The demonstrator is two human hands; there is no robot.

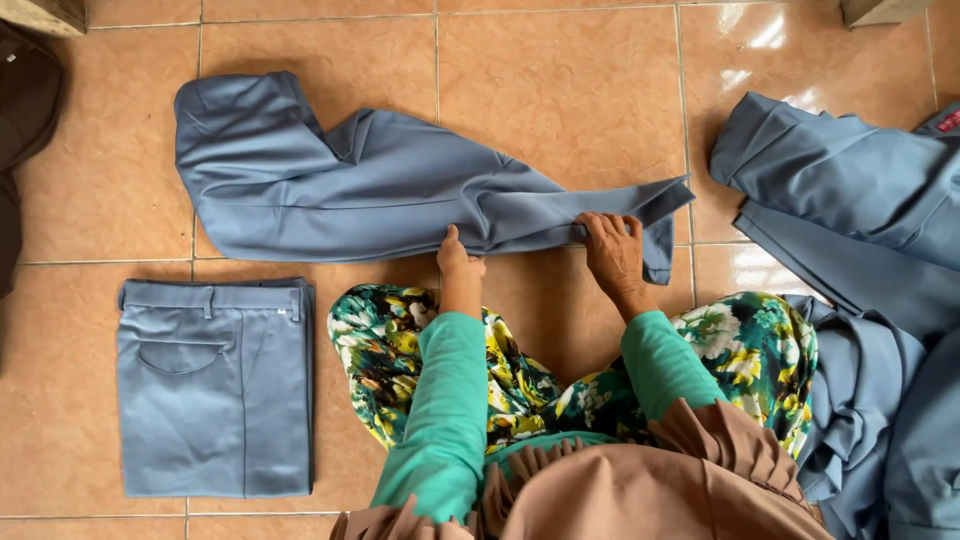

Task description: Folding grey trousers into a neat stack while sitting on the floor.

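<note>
Now both hands pinch the long grey-blue cloth trousers (370, 190) on the tan tiled floor (560, 90). Left hand (458, 258) grips the near edge; right hand (612, 250) lies flat, fingers on the leg end.

Grey-blue trousers (370, 190) on the tiled floor
They lie crumpled and sideways, waist end left, leg ends folded over at the right.

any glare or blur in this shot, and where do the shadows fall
Head view: sharp throughout, no motion blur on the left hand or right hand; white glare patches on the glossy tiles at top right; light is soft and even, so the trousers being handled and the folded trousers cast only thin, faint shadows along their edges; a slight wide-angle bend shows in the grout lines.
</note>
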